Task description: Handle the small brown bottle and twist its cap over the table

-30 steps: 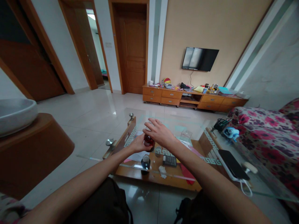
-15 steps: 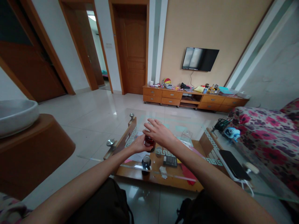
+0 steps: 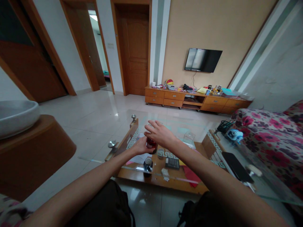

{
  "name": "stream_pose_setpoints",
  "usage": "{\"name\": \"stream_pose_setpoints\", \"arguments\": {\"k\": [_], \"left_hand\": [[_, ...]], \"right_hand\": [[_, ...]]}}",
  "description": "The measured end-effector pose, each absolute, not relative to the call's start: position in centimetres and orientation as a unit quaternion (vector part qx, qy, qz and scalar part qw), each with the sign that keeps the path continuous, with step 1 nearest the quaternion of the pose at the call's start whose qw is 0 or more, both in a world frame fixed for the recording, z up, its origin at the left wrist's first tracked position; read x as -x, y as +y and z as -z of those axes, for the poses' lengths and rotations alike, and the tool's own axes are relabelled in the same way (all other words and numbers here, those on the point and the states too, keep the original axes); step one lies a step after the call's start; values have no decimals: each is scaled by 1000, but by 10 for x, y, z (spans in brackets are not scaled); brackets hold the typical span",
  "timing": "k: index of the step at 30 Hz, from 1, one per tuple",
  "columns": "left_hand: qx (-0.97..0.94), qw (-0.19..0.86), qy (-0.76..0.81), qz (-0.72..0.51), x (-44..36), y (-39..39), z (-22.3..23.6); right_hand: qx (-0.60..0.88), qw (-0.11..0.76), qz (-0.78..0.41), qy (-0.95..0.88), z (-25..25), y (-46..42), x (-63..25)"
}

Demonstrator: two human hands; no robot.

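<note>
Left hand (image 3: 142, 145) curls around a dark-red glass jar (image 3: 151, 143); spread right hand (image 3: 159, 134), barely shifted, stays apart above it.

Dark red jar (image 3: 151, 144) mostly hidden between left hand (image 3: 141, 145) and right hand (image 3: 159, 134); lid, label, grip not visible. Clear glass vessel (image 3: 154, 123) half hidden behind right hand, shape unclear. Small dark bottle (image 3: 148, 165): label too small to read. Flat dark device (image 3: 172, 163) on desk (image 3: 151, 180): markings too small. Phone (image 3: 235, 167) partly blocked by right forearm. Basin (image 3: 16, 118) cut off by left edge. Sofa (image 3: 272, 132) cut off by right edge. Items on sideboard (image 3: 171, 96) too small to name.
</note>
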State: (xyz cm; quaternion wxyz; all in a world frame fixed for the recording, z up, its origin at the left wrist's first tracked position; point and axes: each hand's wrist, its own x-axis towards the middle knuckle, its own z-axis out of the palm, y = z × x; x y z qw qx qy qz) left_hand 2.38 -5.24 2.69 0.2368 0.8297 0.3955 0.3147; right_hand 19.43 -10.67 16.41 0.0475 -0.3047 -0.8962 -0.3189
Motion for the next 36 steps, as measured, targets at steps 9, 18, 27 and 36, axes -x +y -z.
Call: {"name": "stream_pose_setpoints", "arguments": {"k": [9,18,27,36], "left_hand": [[-833,254,382,-310,-19,-47,-22],[-832,255,383,-310,-18,-47,-21],[-833,252,387,-305,-17,-45,-17],[-832,239,380,-327,-16,-40,-12]], "right_hand": [[301,48,300,-904,-165,-104,-190],[296,38,302,-906,-165,-102,-189],[296,35,297,-907,-166,-102,-188],[368,111,192,-903,-163,-103,-215]]}}
